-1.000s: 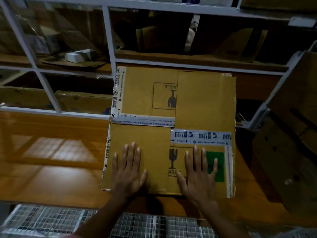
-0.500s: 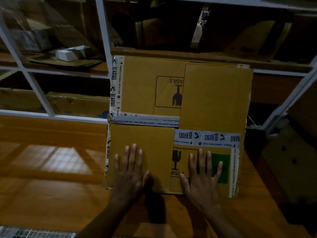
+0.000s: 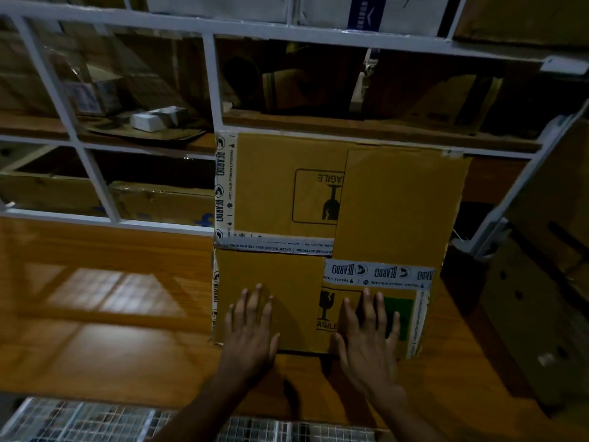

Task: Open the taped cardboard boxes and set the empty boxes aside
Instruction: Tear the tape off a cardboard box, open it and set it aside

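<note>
A flattened yellow-brown cardboard box (image 3: 395, 205) lies on the wooden shelf (image 3: 105, 314), its far edge against the white rack frame. White printed tape (image 3: 376, 272) runs across it and down its sides, and a green label (image 3: 398, 314) sits near its front right corner. My left hand (image 3: 251, 330) lies flat on the front left panel, fingers straight and spread. My right hand (image 3: 369, 342) presses flat on the front right panel, beside the fragile mark, partly covering the green label.
White metal rack bars (image 3: 210, 84) frame dim shelves behind, holding cardboard and a small white box (image 3: 156, 118). More brown cardboard (image 3: 548, 282) leans at the right. A wire mesh (image 3: 95, 422) runs below the shelf's front edge.
Both hands stay flat on the box and have slid slightly toward its front edge. The view has shifted, showing the wire mesh at the bottom again.
</note>
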Tool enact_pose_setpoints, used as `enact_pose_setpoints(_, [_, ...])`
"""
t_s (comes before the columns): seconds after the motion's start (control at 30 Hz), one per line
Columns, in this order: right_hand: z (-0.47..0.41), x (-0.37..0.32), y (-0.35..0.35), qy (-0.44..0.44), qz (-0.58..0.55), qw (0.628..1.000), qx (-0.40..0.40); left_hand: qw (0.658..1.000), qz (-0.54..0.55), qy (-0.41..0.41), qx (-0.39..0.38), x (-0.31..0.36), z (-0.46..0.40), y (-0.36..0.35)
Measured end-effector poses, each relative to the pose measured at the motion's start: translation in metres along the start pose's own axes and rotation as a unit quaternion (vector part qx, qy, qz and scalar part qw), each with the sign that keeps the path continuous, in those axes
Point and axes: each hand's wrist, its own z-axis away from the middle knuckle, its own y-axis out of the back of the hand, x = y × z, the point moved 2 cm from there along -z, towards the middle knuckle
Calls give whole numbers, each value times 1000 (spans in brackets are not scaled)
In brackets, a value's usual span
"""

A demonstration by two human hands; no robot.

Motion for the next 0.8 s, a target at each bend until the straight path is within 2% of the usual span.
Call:
enact_pose_setpoints(0.13, [17,1,11,1,-1,1000,-23,999,-8,15,-37,4,12,10])
enact_pose_setpoints(0.23, [21,3,22,9,6,1000,-20,1000,-16,12,-11,12,10,31])
enact_pose_setpoints(0.47, [41,-8,55,25,6,999,40,999,-6,-23,24,33,24,88])
enact_pose_setpoints(0.57, [47,-13,70,36,-8,998,46,999,-5,-5,31,35,31,104])
enact_pose_setpoints(0.7, [49,-24,106,85,-120,984,96,993,12,-32,113,43,23,149])
enact_pose_setpoints(0.8, [42,-33,153,110,-184,957,194,972,18,-72,223,52,6,201])
